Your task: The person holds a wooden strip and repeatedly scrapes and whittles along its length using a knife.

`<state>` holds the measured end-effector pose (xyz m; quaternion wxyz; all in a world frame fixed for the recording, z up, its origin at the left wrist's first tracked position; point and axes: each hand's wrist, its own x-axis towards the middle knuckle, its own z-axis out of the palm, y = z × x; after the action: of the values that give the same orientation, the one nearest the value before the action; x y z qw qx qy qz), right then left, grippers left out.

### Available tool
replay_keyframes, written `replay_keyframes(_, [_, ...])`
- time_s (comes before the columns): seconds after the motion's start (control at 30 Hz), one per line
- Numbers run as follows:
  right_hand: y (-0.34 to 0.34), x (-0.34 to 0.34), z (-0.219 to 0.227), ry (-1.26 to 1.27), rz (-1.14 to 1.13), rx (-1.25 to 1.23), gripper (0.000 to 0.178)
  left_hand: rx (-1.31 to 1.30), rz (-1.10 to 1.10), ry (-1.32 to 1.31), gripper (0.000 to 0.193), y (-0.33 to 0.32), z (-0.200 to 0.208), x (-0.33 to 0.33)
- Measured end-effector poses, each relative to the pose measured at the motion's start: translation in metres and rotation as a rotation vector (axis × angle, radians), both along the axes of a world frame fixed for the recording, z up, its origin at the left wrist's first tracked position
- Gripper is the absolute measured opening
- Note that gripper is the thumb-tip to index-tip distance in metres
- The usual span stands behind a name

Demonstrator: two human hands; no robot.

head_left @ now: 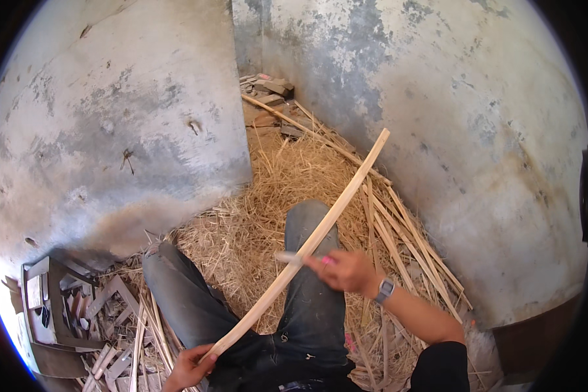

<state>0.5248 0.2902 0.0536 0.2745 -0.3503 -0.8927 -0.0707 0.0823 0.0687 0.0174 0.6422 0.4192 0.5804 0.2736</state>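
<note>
A long, pale strip of split bamboo or wood (268, 297) slants across my lap, its far end up and to the right, past my right knee. My left hand (191, 367) is closed around its near end at the lower edge. My right hand (346, 270), with a watch on the wrist, grips a knife by a handle mostly hidden in the fist; a bit of pink shows at the fingers. The knife's blade (286, 257) lies across the strip near its middle, over my right thigh.
Straw-like shavings (242, 242) cover the floor around my legs. Several long strips (415, 242) lie along the right wall (490, 163). Wood scraps and a broken frame (55, 340) are at the lower left. Bricks (271, 88) sit in the far corner, beside the left wall's edge.
</note>
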Motion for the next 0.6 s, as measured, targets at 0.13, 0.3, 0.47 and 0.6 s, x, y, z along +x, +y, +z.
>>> replay_keyframes(0.13, [0.064,0.075,-0.007,0.256,-0.36,0.076,0.034,0.196,-0.111,0.26,0.034,-0.01,0.02,-0.027])
replay_keyframes(0.3, [0.053,0.068,0.025,0.987,-0.443,-0.276,0.029,0.265,-0.154,0.584,0.03,-0.015,0.031,-0.038])
replay_keyframes(0.47, [0.044,0.034,0.035,0.745,-0.397,-0.265,0.032,0.381,-0.202,0.802,0.032,-0.014,0.031,-0.034])
replay_keyframes(0.6, [0.062,0.041,0.018,0.711,-0.471,-0.228,0.034,0.43,-0.219,0.866,0.036,-0.006,0.005,-0.046])
